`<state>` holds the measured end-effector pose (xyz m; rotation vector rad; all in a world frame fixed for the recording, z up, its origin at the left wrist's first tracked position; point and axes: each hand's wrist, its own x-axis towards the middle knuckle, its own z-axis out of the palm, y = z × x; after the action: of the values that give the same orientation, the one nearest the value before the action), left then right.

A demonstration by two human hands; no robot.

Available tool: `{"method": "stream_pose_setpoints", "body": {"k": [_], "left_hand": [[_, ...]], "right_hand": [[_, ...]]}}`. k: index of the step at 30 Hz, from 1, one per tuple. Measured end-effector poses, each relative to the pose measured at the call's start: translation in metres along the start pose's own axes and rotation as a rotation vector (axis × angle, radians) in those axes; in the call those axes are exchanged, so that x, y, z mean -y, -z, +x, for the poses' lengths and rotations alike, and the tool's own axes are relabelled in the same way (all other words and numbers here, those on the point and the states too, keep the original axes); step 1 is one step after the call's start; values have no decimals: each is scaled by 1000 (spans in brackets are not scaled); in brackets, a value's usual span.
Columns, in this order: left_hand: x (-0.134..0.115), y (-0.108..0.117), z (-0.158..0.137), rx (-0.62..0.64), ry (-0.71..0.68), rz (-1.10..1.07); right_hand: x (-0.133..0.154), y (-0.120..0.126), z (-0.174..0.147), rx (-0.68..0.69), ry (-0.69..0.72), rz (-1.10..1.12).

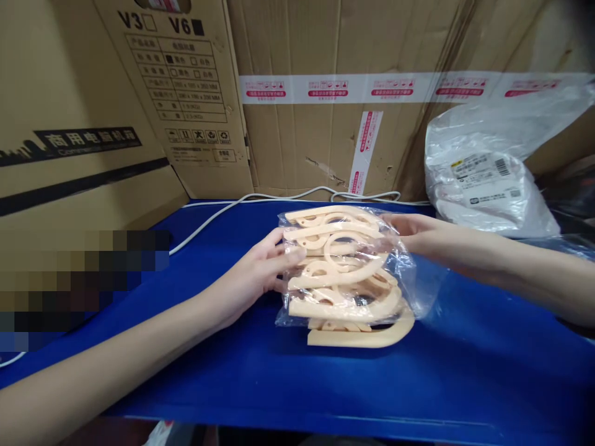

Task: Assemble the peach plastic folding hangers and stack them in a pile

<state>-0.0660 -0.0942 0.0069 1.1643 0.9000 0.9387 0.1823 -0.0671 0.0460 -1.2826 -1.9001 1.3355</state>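
Note:
In the middle of the blue table, a clear plastic bag (pixel 421 279) holds several cream plastic pieces that look like folding hangers (pixel 344 272), stacked in rows. One more cream hanger (pixel 362 337) sits at the near end, at least partly outside the bag. My left hand (pixel 272 263) grips the bag's left side, thumb on top and fingers along the edge. At the far right corner my right hand (pixel 404 232) is closed on the bag; its fingertips are partly hidden behind the plastic and hangers.
Cardboard boxes (pixel 297 142) wall off the back, and another printed box (pixel 69 80) stands on the left. A white cable (pixel 223 214) runs along the back of the blue table (pixel 260 371). At the back right lies a labelled, translucent plastic package (pixel 488 179).

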Motion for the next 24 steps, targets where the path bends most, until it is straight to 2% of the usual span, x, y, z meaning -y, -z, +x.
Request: {"method": "stream_pose_setpoints", "body": {"k": [2, 7, 14, 20, 24], "left_hand": [[-5, 1, 1, -13, 17, 20], [-13, 1, 0, -92, -13, 68], [-14, -1, 5, -76, -177, 40], [-10, -2, 9, -65, -176, 10], [-9, -3, 9, -85, -151, 6]], "right_hand": [[0, -1, 1, 36, -47, 94], [5, -8, -3, -66, -67, 50], [11, -7, -5, -46, 147, -9], [8, -6, -6, 35, 232, -13], [8, -4, -4, 121, 210, -3]]}}
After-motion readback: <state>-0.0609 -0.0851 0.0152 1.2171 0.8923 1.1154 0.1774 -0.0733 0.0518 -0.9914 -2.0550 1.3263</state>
